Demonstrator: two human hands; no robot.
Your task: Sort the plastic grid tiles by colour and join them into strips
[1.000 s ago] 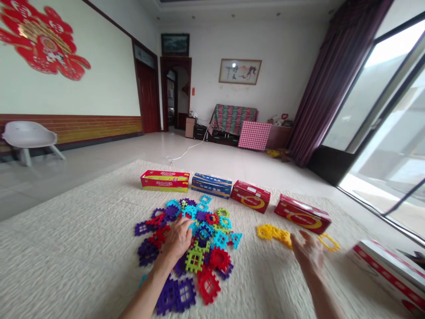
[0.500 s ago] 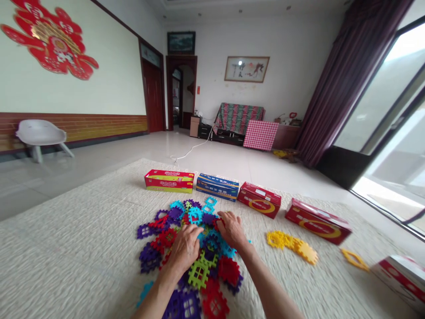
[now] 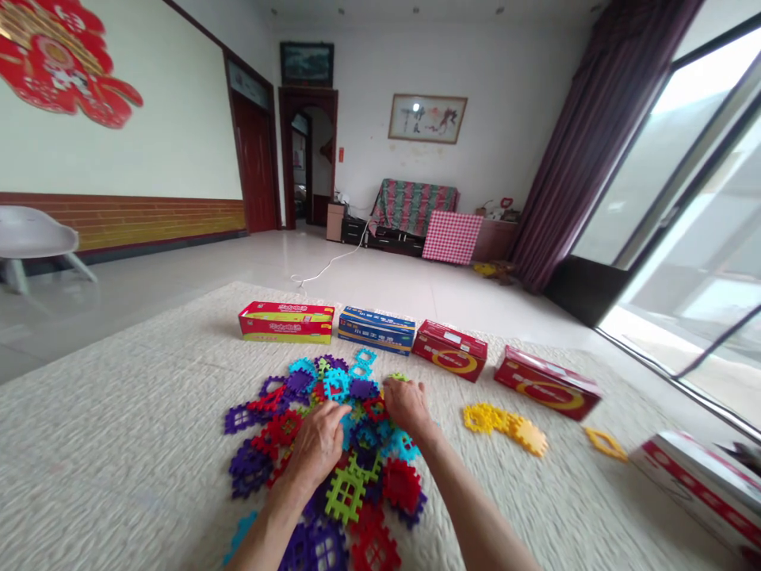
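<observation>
A heap of interlocking plastic building pieces in purple, red, green and light blue [image 3: 362,388] lies on the cream quilted mat [image 3: 148,412]. My left hand [image 3: 321,438] rests low over the middle of the heap, thumb and forefinger apart, with nothing visible between them. To its right, my right hand [image 3: 409,406] is at the heap's far right edge with its fingers curled. A green piece [image 3: 397,377] shows just beyond those fingertips and appears to be held; the grip itself is hidden behind the hand. A green window-shaped piece [image 3: 345,493] lies nearer me, beside red pieces [image 3: 402,484].
Behind the heap stand a red-and-yellow box [image 3: 286,323], a blue box [image 3: 376,331] and two dark red boxes [image 3: 450,351]. Yellow pieces [image 3: 505,424] lie to the right, with a lone yellow piece [image 3: 605,443] near a white-and-red box [image 3: 701,492].
My right hand's fingers have curled in, and a green piece now shows at their tips. My left hand stays over the heap. The view has turned slightly right.
</observation>
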